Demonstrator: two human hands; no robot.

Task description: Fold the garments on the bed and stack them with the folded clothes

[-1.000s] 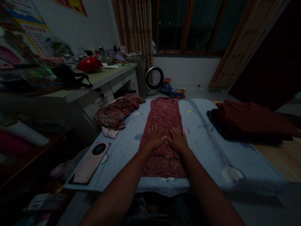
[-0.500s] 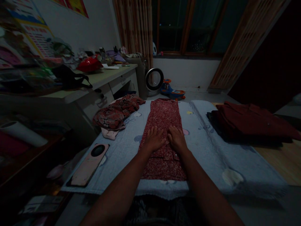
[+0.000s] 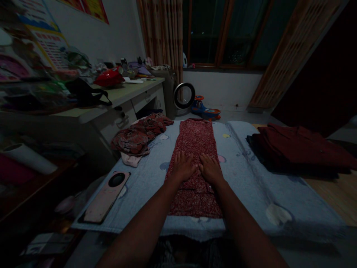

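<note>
Pale blue blanket with faint cartoon patches (image 3: 245, 175) spread flat, covering the work surface edge to edge. On it, dead centre, a long narrow red floral-print cloth garment (image 3: 196, 139), folded into a strip. Long axis running straight away from the body, near end at the blanket's front edge, far end toward the window. Dark maroon folded clothes (image 3: 301, 147) stacked well off to the right; crumpled red patterned heap (image 3: 139, 134) to the left. Pink phone (image 3: 104, 197) lying near the left front corner. Left hand (image 3: 182, 167) and right hand (image 3: 210, 169) side by side, thumbs just touching, palms flat, fingers spread, pressing on the strip's middle. Neither hand nearer; both square on the axis.
</note>
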